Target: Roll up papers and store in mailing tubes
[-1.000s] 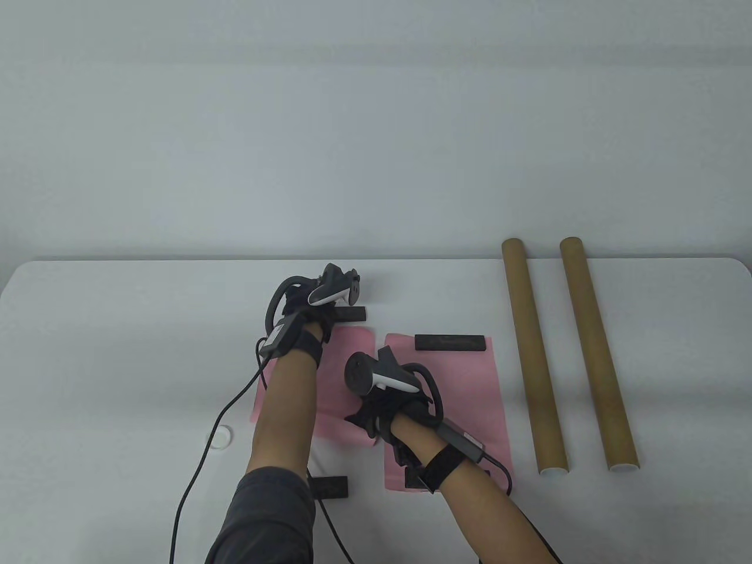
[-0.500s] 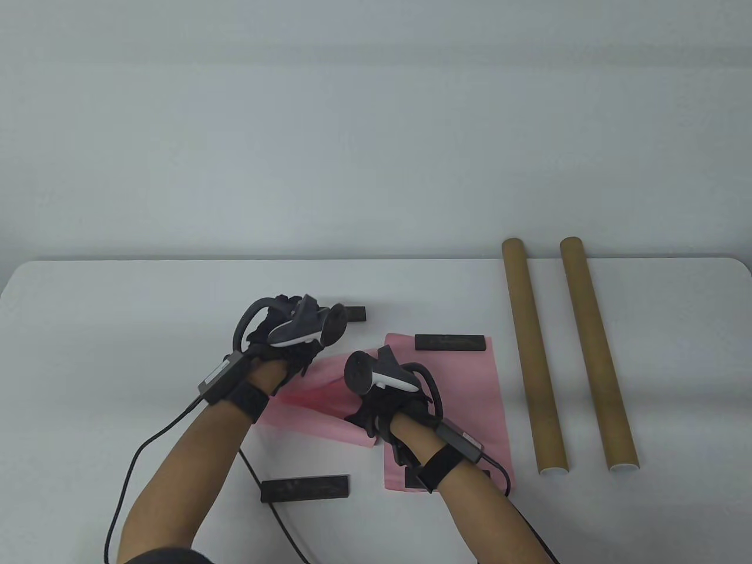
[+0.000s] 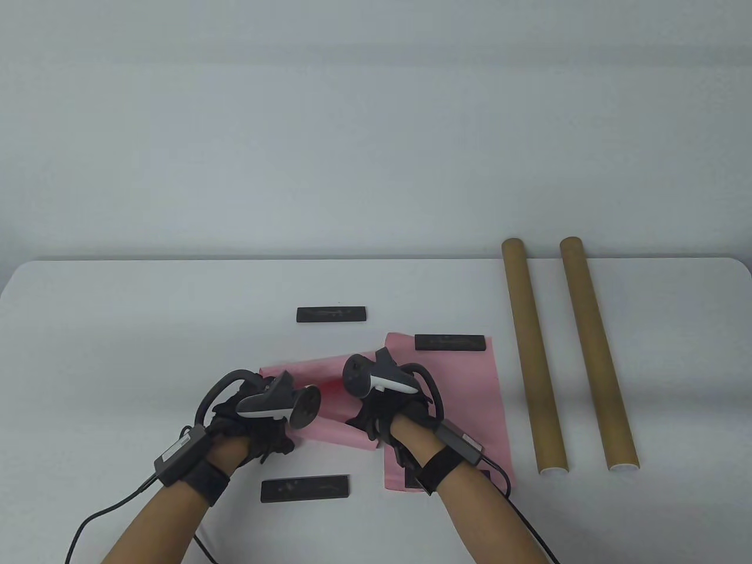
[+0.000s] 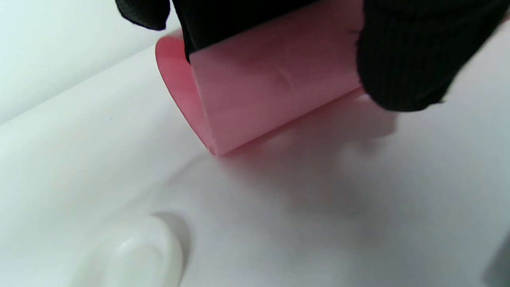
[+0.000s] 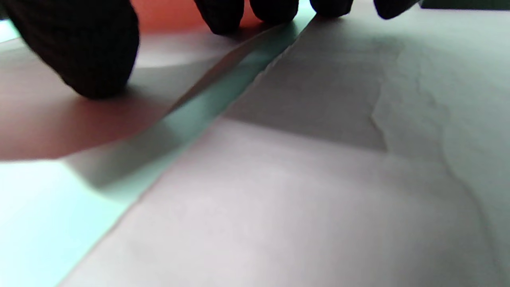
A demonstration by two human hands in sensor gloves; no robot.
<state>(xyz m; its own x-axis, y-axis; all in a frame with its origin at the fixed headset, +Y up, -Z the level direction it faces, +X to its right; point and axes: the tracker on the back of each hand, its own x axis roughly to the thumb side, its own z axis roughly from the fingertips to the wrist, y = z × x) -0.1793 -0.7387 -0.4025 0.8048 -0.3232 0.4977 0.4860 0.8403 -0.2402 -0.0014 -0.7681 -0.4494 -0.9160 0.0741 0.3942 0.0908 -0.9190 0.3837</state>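
Note:
A pink paper sheet (image 3: 332,376) lies at the table's middle, its far end curled back over itself. My left hand (image 3: 264,429) grips the sheet's curled left part; the left wrist view shows the pink curl (image 4: 271,87) between my gloved fingers (image 4: 406,59). My right hand (image 3: 379,414) presses flat on the sheet's right edge, its fingertips (image 5: 91,48) down on paper. A second pink sheet (image 3: 470,399) lies flat to the right, partly under my right wrist. Two brown mailing tubes (image 3: 534,358) (image 3: 598,352) lie side by side at the right.
Black bar weights lie on the table: one far of the sheet (image 3: 331,314), one near my left hand (image 3: 305,489), one on the second sheet's far end (image 3: 450,342). A white cap (image 4: 131,255) sits on the table by my left hand. Cables trail from both wrists.
My left hand came back from the far black bar toward the near left, drawing the sheet's far end with it and curling it over. My right hand stayed in place.

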